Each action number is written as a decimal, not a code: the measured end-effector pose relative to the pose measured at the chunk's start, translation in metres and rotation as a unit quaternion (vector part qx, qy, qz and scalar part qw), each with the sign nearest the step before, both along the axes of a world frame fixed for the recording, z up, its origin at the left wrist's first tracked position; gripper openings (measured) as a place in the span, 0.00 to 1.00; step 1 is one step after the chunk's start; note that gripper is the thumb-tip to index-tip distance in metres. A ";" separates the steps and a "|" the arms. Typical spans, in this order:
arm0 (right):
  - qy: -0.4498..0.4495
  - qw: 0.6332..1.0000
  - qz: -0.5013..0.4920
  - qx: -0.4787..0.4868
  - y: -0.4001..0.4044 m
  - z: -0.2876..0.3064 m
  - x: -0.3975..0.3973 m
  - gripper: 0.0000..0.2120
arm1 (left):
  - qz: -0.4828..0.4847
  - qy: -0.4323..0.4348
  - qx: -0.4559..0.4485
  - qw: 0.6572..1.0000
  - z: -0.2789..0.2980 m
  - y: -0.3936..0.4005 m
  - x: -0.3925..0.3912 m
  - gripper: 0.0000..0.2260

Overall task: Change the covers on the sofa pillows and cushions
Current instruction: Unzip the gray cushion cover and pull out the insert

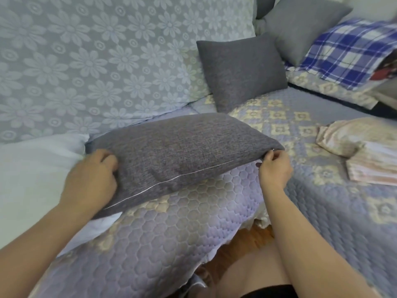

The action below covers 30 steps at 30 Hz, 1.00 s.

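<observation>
A dark grey cushion lies across the quilted sofa seat, its zip seam along the near edge. My left hand grips its left end, fingers curled into the fabric. My right hand pinches the right corner of the cushion at the end of the zip. A white bare pillow lies at the left, partly under the cushion. Folded pale patterned covers rest on the seat at the right.
A second dark grey cushion leans against the floral-covered backrest. Behind it stands a lighter grey cushion beside a blue plaid cloth. Wooden floor and my knee show below the seat's front edge.
</observation>
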State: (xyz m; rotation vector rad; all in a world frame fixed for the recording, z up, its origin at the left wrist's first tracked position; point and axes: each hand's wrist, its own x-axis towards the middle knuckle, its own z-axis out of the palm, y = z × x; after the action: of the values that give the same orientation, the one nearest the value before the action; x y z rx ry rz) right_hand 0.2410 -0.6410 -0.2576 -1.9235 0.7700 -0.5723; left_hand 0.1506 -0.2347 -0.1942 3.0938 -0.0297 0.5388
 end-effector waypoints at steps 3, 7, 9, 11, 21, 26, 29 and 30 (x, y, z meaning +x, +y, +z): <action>0.001 1.000 0.012 -0.015 -0.004 0.003 -0.003 0.06 | -0.089 -0.040 -0.062 0.993 -0.007 -0.055 -0.014 0.14; 0.014 0.994 0.051 -0.101 -0.004 0.007 -0.008 0.07 | -0.153 -0.002 -0.035 0.988 -0.029 -0.114 -0.021 0.25; 0.017 0.992 0.053 -0.113 -0.006 0.006 -0.008 0.07 | -0.149 0.022 -0.003 0.989 -0.041 -0.125 -0.016 0.29; 0.023 0.993 0.049 -0.107 -0.010 0.006 -0.008 0.10 | -0.138 0.042 0.019 0.989 -0.050 -0.127 -0.011 0.32; 0.001 0.991 0.136 -0.009 -0.023 0.002 -0.016 0.11 | -0.124 0.003 0.151 0.981 -0.065 -0.072 -0.004 0.49; -0.010 0.988 0.141 -0.060 -0.024 0.005 -0.013 0.12 | -0.150 -0.021 0.204 0.967 -0.063 -0.057 0.006 0.29; 0.019 0.981 0.148 -0.122 -0.014 0.012 -0.022 0.13 | -0.160 -0.022 0.235 0.958 -0.046 -0.047 0.025 0.25; 0.039 0.974 0.166 -0.147 -0.008 0.014 -0.029 0.13 | -0.135 -0.029 0.242 0.960 -0.038 -0.040 0.036 0.24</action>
State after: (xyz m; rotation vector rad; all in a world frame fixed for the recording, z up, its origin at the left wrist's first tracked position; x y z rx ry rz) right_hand 0.2121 -0.6488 -0.2436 -2.2991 0.4112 -0.4212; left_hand 0.1862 -0.2745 -0.2319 3.4403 -0.6732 0.6984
